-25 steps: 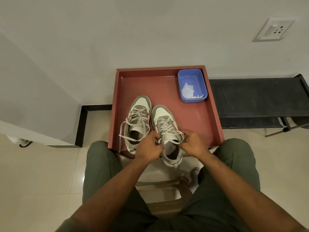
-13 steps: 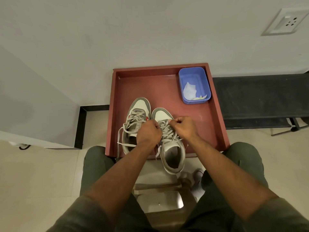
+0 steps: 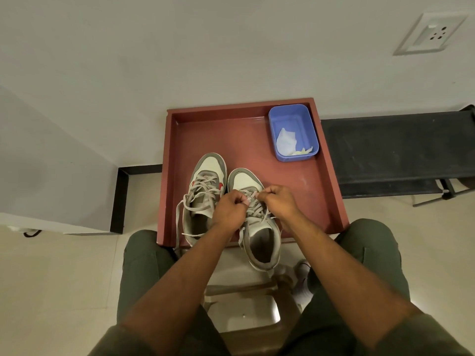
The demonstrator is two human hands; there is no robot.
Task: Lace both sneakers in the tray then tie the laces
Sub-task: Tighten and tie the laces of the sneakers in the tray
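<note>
Grey left sneaker (image 3: 203, 199) lies loose-laced in the red tray (image 3: 326, 181). Left hand (image 3: 228, 209) and right hand (image 3: 279, 201), each pinching lace, have climbed from the right sneaker (image 3: 259, 237) collar toward mid-eyelets, probably tightening crossings; its heel overhangs the near rim.

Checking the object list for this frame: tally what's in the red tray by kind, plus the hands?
Sneakers: 2, left sneaker and right sneaker
Blue bins: 1, blue bin, holding white crumpled material
Hands: 2, left hand and right hand, both pinching the right sneaker's laces
Total: 5, all on or over the red tray
</note>
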